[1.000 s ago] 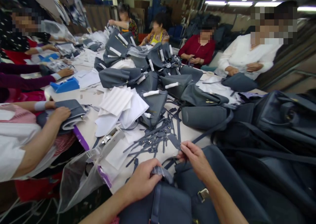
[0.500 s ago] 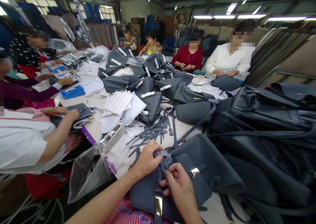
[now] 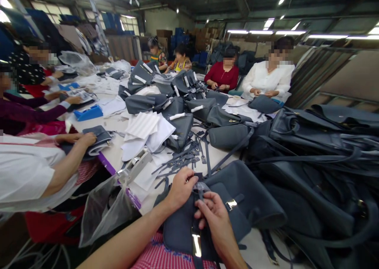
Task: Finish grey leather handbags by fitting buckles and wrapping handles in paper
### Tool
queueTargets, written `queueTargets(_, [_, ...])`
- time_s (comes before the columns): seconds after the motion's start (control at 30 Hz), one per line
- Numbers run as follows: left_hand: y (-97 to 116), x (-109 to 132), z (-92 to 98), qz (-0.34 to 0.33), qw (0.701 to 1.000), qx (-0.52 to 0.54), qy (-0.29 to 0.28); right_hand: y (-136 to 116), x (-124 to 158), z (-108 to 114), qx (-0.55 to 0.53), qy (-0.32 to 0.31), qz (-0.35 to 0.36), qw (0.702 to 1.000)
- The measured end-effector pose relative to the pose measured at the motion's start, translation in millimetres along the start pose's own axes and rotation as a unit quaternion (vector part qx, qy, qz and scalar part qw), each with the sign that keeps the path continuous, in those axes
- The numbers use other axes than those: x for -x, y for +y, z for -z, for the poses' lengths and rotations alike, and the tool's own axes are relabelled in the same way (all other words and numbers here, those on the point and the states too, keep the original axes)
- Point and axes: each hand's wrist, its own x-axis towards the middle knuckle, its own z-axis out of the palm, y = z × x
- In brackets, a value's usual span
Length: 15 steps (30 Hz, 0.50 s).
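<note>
A dark blue-grey bag (image 3: 177, 231) lies at the table's near edge, with a strap running down to a shiny gold buckle (image 3: 196, 244). My left hand (image 3: 181, 188) is closed at the strap's upper end, thumb and forefinger pinching it beside a bit of clear plastic wrap (image 3: 200, 186). Just below, my right hand (image 3: 214, 217) has its fingers curled on the same strap (image 3: 196, 217). Its fingertips partly hide the strap. Another part of the bag, with a second gold clasp (image 3: 231, 204), spreads to the right behind my right hand.
Loose straps with eyelets (image 3: 189, 152) lie beyond my hands, near white foam sheets (image 3: 142, 128). Finished-looking bags (image 3: 177, 103) are heaped mid-table. A large pile of dark bags (image 3: 319, 170) fills the right. A clear plastic bag (image 3: 99, 209) hangs at the left edge. Several co-workers sit around the table.
My left hand has shifted to the strap's upper end, whose tip now sticks up past the thumb. My right hand stays on the strap. The view has turned slightly.
</note>
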Motion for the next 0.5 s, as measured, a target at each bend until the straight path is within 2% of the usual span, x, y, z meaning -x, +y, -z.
queueTargets(0.07, [13,7,1.3,-0.060,0.998,0.012,0.033,1,12,12,0.023,-0.021,-0.046,0.998])
queueTargets(0.1, [17,12,2.6,-0.092,0.995,0.013,0.030,2,18,19,0.039,-0.032,-0.068,0.996])
queueTargets(0.2, [21,28,7.1,-0.172,0.983,-0.012,-0.056,4,32,34,0.062,-0.072,-0.113,0.989])
queueTargets(0.3, [15,41,9.7,-0.205,0.969,-0.037,-0.131,-5,37,35,0.057,-0.117,-0.123,0.984])
queueTargets(0.4, [11,47,10.8,-0.152,0.980,-0.009,-0.129,-20,34,29,0.088,-0.114,-0.085,0.986])
queueTargets(0.5, [12,48,9.9,-0.006,0.987,0.101,-0.125,-27,27,23,0.112,-0.097,-0.065,0.987])
